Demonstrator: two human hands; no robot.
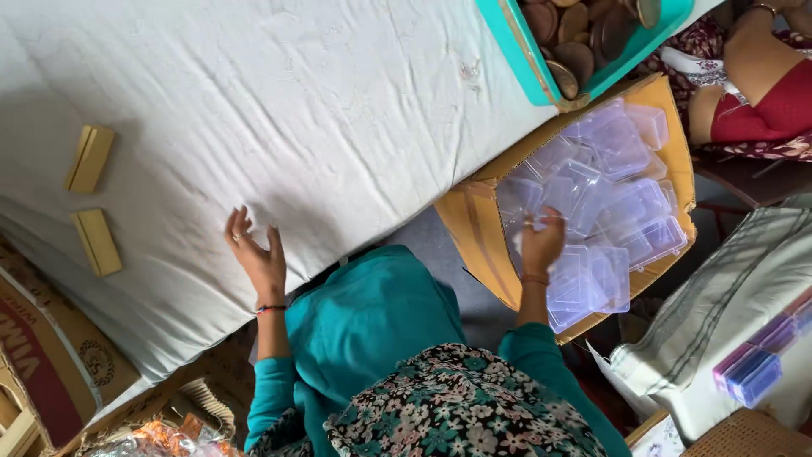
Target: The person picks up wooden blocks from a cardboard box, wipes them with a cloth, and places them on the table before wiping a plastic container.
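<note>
My left hand (256,255) rests open, fingers spread, at the near edge of a table covered with a white cloth (296,110). My right hand (541,245) reaches into a cardboard box (474,224) beside the table. That box is full of several clear plastic cases (609,195), and the hand's fingers curl over one of them; whether it grips it I cannot tell. I wear teal sleeves and a flowered garment.
Two flat yellow-brown blocks (89,158) (98,242) lie on the cloth at left. A teal tray (584,42) of round brown discs sits at the table's far right. Another person's arm (761,76) shows at top right. Purple cases (753,368) lie on folded cloth at right. A printed carton (42,355) stands bottom left.
</note>
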